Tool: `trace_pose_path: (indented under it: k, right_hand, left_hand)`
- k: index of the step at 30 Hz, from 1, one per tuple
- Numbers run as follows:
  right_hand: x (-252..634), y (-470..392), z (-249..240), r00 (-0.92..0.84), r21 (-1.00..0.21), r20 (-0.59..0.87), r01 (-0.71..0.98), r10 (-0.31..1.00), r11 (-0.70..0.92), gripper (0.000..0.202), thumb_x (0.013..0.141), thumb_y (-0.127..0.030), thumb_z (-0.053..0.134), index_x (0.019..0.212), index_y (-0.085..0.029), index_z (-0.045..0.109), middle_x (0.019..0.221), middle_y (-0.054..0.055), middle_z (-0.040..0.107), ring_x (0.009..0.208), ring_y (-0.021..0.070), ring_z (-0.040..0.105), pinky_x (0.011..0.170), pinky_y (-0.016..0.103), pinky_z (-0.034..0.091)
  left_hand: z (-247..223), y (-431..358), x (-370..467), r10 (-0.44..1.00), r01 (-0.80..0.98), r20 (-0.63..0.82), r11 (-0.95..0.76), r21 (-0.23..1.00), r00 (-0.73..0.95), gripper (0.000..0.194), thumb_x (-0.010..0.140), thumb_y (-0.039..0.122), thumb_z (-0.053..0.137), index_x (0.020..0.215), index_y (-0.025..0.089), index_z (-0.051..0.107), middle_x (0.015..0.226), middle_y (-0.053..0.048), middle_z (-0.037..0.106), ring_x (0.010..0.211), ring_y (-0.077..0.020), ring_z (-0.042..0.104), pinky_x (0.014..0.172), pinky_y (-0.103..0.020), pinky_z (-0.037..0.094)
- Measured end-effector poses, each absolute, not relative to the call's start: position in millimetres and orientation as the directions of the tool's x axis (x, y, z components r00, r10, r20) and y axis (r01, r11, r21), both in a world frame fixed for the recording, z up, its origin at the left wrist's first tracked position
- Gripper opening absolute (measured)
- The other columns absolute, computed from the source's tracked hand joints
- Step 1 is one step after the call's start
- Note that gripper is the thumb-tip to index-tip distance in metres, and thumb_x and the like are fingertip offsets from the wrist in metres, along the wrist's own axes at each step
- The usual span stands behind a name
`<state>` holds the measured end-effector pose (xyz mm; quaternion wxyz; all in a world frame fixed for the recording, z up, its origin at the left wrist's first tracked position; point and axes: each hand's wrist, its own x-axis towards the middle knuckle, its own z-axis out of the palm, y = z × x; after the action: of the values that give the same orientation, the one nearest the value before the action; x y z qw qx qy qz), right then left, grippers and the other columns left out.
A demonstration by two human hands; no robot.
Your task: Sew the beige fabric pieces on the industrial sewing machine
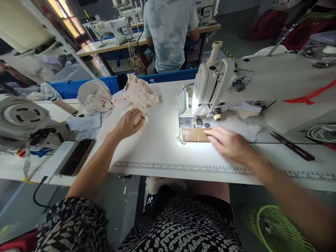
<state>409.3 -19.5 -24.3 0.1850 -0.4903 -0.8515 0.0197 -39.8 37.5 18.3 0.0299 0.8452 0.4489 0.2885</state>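
Small pale fabric [144, 120] is pinched between the thumb and fingers of my left hand [130, 123], which rests over the white table left of the sewing machine [210, 85]. A heap of pale pink fabric pieces [141, 91] lies just behind that hand. My right hand [229, 142], blurred, is in front of the needle area, its fingertips at the right end of the tan plate [195, 135]. Its fingers are close together; whether something is in them is too blurred to tell. White fabric [241, 127] lies behind the right hand.
A printed ruler [183, 168] runs along the table's front edge. Black snips [292, 146] lie at the right. A phone [77, 157], a white box [60, 157] and another machine [23, 115] are at the left. A person [170, 35] sits beyond the blue cloth.
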Motion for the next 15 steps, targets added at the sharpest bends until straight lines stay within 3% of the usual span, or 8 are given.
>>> trace_pose_path:
  k: [4,7,11,15]
  right_hand:
    - [342,-30,-12,-0.635,-0.093,0.168,0.751,0.754,0.654,0.04,0.109,-0.035,0.039,0.132,-0.021,0.068,0.108,0.011,0.068,0.076,0.0185,0.054,0.068,0.034,0.041]
    - [317,-30,-1,-0.646,0.021,0.156,0.758,0.747,0.652,0.039,0.11,-0.036,0.039,0.124,-0.018,0.071,0.103,0.011,0.066,0.078,0.0197,0.052,0.066,0.033,0.035]
    - [324,-30,4,-0.675,0.094,0.2,0.735,0.71,0.672,0.042,0.111,-0.034,0.037,0.122,-0.015,0.072,0.1,0.012,0.067,0.082,0.0217,0.053,0.071,0.034,0.034]
    - [341,-27,0,-0.674,0.108,0.229,0.734,0.702,0.67,0.041,0.111,-0.034,0.037,0.111,-0.016,0.074,0.097,0.011,0.066,0.078,0.0202,0.048,0.074,0.035,0.033]
  left_hand:
    - [35,30,-1,0.849,0.64,0.127,-0.478,0.602,0.514,0.016,0.099,0.035,0.053,0.091,0.022,0.057,0.072,-0.001,0.07,0.058,-0.0135,0.061,0.059,-0.026,0.051]
    - [47,29,30,0.798,0.574,-0.024,-0.411,0.709,0.602,0.015,0.097,0.034,0.055,0.091,0.021,0.059,0.069,0.0,0.072,0.046,-0.0087,0.052,0.055,-0.023,0.047]
    - [54,30,75,0.709,0.485,-0.077,-0.395,0.78,0.701,0.013,0.095,0.029,0.056,0.086,0.019,0.059,0.072,-0.002,0.075,0.046,-0.0073,0.053,0.055,-0.023,0.046]
    - [41,37,113,0.712,0.443,-0.043,-0.387,0.809,0.701,0.013,0.091,0.022,0.058,0.079,0.018,0.06,0.071,-0.001,0.071,0.058,-0.011,0.06,0.06,-0.025,0.048]
